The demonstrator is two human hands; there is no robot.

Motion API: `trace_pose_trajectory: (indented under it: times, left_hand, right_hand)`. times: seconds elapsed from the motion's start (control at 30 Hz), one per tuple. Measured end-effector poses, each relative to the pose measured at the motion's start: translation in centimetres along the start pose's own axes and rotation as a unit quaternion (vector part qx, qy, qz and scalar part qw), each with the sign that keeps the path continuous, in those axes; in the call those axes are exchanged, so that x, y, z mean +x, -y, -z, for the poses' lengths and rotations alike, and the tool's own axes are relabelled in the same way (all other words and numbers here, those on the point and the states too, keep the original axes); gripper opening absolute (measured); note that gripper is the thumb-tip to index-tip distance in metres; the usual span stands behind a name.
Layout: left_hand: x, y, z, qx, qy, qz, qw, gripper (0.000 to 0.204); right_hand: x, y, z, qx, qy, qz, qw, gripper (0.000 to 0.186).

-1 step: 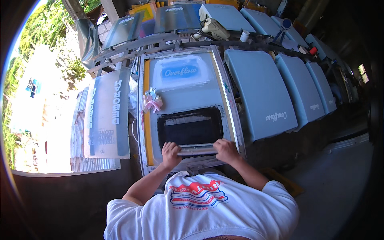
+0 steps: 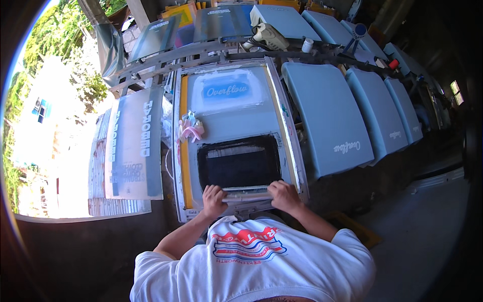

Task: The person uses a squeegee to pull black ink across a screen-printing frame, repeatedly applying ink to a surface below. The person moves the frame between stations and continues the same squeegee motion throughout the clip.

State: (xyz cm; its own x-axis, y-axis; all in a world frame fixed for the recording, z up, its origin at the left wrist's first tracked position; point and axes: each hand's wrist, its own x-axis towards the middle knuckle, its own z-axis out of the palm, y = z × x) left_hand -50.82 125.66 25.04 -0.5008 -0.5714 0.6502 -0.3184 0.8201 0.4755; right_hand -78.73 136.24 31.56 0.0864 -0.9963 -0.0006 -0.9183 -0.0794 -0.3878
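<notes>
At the near end of the screen-printing frame (image 2: 285,121), long pale squeegee (image 2: 246,196) lies crosswise, just on the wearer's side of the black ink patch (image 2: 236,169). Left hand (image 2: 215,201) wraps its left end, right hand (image 2: 285,196) its right end; grip on both sides is clamped on the squeegee, fingers curled over the top, middle span bare. Undersides of hands hidden. Can't tell if the blade touches the mesh.

Handling, my guess: bar light to moderate, stiff along its length, likely a softer flexible lip below. Not fragile. Ink probably makes the lower edge slick and messy, so dry upper bar near both ends is the best hold; two spread hands should keep it level and pressure even. One hand mid-bar would likely let it tip. Mesh looks thin and taut, probably the delicate part: no corner digging. Crumpled pink-and-blue rag (image 2: 191,130) sits by the left rail, well apart from the hands.
</notes>
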Motion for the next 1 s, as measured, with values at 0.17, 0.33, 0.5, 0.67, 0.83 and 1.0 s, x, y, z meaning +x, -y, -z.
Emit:
trace_pose_trajectory:
  times: [0.17,0.33,0.5,0.67,0.83,1.0]
  left_hand:
    - [-0.6,0.1,2.2,0.03,0.014,0.051,0.998,0.029]
    - [7.9,7.7,-0.5,0.1,-0.06,0.071,0.991,0.023]
    - [7.4,8.5,-2.4,0.115,-0.07,0.072,0.988,0.026]
    - [-0.3,1.6,0.0,0.062,-0.008,0.087,0.994,0.028]
    - [0.5,0.9,1.5,0.058,0.009,0.102,0.993,0.026]
    - [8.7,8.7,-1.5,0.111,-0.061,0.079,0.989,0.024]
  right_hand:
    - [1.5,0.2,-0.2,0.033,-0.001,0.069,0.997,0.013]
    - [13.7,-2.3,1.9,-0.028,-0.084,0.062,0.994,0.007]
    - [14.1,-2.8,1.3,-0.032,-0.057,0.03,0.997,0.007]
    - [4.0,-0.3,-0.3,0.0,-0.058,0.062,0.996,0.009]
    - [4.5,0.3,1.6,0.011,0.014,0.065,0.998,0.01]
    - [14.8,-2.7,2.7,-0.016,-0.082,0.053,0.995,0.006]
